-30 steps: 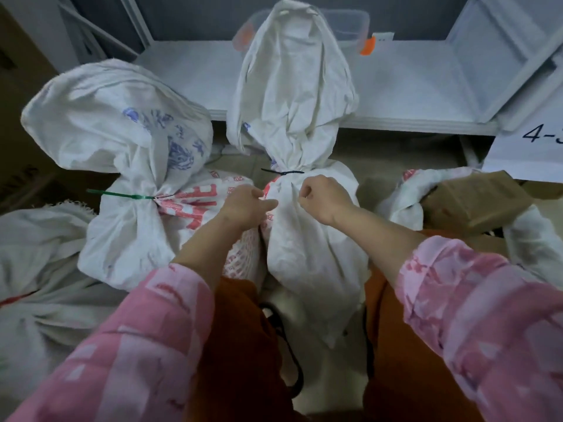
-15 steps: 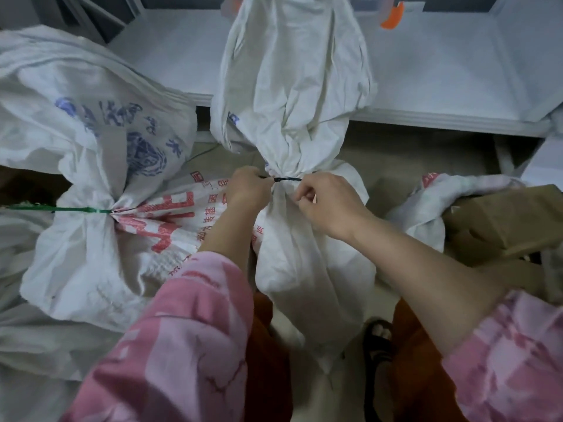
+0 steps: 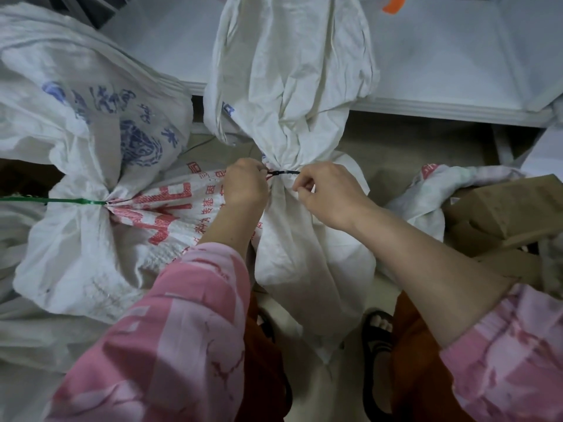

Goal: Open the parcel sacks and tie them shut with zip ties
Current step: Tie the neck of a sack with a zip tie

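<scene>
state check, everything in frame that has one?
middle sack: neck cinched by black zip tie
left sack: tied shut, green zip tie
right sack: open, cardboard box showing
left hand: grips the black tie
right hand: pinches sack neck

The left sack (image 3: 91, 153) bears blurred blue characters and an emblem, none of them legible. Red Chinese print (image 3: 170, 208) covers the sack beneath it; it is too creased to read.

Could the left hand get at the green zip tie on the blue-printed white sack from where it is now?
Probably yes. The green zip tie lies exposed on the blue-printed white sack, nothing covering it, but the left hand is busy at the thin black zip tie and must let go first.
</scene>
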The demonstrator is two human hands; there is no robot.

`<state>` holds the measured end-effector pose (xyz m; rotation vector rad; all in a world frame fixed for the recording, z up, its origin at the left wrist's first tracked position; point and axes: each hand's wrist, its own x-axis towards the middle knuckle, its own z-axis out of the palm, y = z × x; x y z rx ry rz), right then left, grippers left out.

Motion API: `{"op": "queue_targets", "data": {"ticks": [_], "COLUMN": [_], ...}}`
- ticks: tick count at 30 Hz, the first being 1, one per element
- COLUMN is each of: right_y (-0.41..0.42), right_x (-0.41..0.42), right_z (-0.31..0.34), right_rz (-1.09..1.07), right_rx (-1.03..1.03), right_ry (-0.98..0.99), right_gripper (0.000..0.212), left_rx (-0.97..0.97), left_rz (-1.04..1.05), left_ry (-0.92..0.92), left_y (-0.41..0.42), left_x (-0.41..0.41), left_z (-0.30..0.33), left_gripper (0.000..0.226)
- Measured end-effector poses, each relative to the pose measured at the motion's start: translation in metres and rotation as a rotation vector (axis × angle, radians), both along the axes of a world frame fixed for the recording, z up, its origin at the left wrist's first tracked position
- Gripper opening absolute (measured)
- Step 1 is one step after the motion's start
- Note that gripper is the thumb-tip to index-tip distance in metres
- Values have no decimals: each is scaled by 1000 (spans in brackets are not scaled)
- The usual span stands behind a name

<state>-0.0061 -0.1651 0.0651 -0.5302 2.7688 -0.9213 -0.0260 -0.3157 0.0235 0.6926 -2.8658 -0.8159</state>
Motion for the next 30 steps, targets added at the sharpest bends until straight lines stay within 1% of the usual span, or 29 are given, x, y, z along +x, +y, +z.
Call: {"op": "queue_targets", "data": {"ticks": [2, 3, 7, 9, 13, 16, 19, 23, 26, 30], "right_y": [-2, -3, -4, -4, -2, 0, 1, 6, 10, 17], "right_x": [1, 1, 1, 0, -3, -4, -1, 4, 8, 10], "right_z": [0, 0, 0, -2, -11, -14, -15, -16, -15, -13], "right_rz": [-7, -8, -10, -12, -23, -34, -51, -84, -128, -234], "right_rx": [7, 9, 12, 26, 74, 117, 185, 225, 254, 229], "right_ry": [4, 5, 10, 1, 3, 60, 146, 217, 293, 338], "right_gripper": [19, 19, 19, 20, 29, 35, 34, 31, 29, 26], "left_rx": [-66, -88, -64, -13, 215, 315, 424, 557, 589, 514], "left_rz": [5, 8, 9, 3, -62, -148, -201, -208, -187, -188], "left_ry": [-42, -51, -93, -122, -179, -193, -174, -195, -183, -178], "left_y": [-2, -4, -11, -11, -7, 0, 9, 19, 28, 38], "left_x": [-1, -2, -3, -1, 9, 21, 29, 32, 32, 32], "left_z": [-4, -5, -5, -4, 9, 23, 32, 32, 35, 39], "left_gripper": [27, 24, 18, 20, 25, 24, 18, 36, 39, 31]}}
